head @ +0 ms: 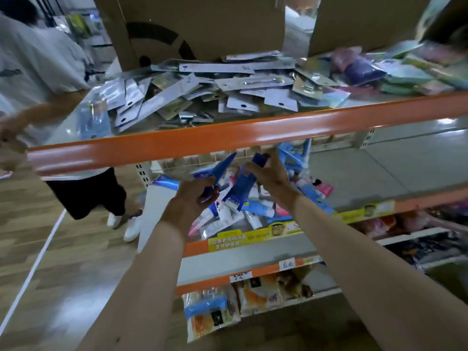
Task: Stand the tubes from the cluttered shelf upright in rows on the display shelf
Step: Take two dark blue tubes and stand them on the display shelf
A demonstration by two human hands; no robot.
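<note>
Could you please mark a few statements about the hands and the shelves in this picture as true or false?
1. The left hand grips a blue tube. True.
2. The tubes stand in neat upright rows. False: they lie in a jumbled pile.
3. Flat carded packets lie on the upper shelf. True.
4. The right hand hangs idle. False: it holds a dark blue tube over the pile.
5. A second person stands at the right. False: that person stands at the left.
</note>
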